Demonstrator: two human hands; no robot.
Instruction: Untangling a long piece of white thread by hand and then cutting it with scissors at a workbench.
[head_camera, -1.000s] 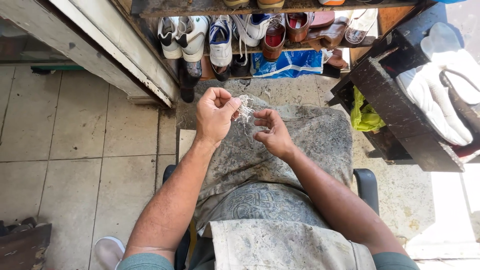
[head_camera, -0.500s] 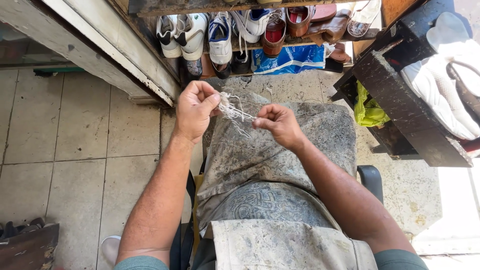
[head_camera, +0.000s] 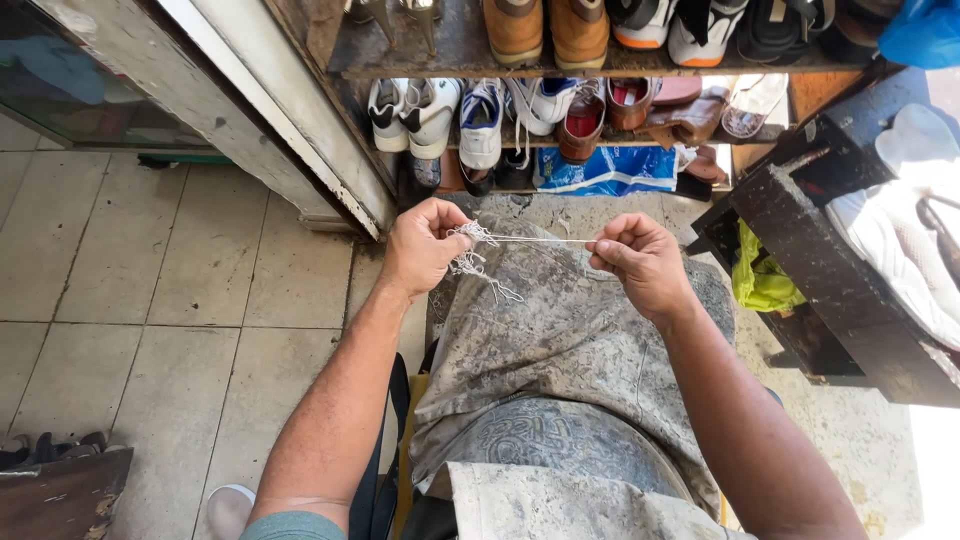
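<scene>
Thread (head_camera: 470, 250) is the thing in the hands. It is thin, white and in a messy little bunch. There is just one view, from the head, looking down.

The left hand (head_camera: 425, 245) holds the bunch. Its thumb and fingers are pressed together on it, and some loose loops hang down under the hand. One strand (head_camera: 540, 240) runs straight and tight from the bunch over to the right hand (head_camera: 640, 262). The right hand's thumb and first finger are pinched shut on the end of that strand, and the other fingers are curled in. The two hands are a little way apart, up in the air over the person's lap.

A grey, dirty cloth (head_camera: 560, 340) lies over the lap, under the thread. It does not touch the thread.

Past the hands there are shelves (head_camera: 450, 50) full of shoes, with white sneakers (head_camera: 480, 120) in a row and a blue bag (head_camera: 600, 170) low down. On the right is a dark wooden stand (head_camera: 820, 240) with a white shoe (head_camera: 900, 230) on it, and a yellow-green bag (head_camera: 760, 280) is just beside it. The floor (head_camera: 150, 280) on the left has big pale tiles.

I think the step in hand is pulling one strand out of the tangle. Going on calls for a slow, soft pull, with the left hand keeping hold of the bunch. A hard pull could make a knot tighter or snap the thin thread.
</scene>
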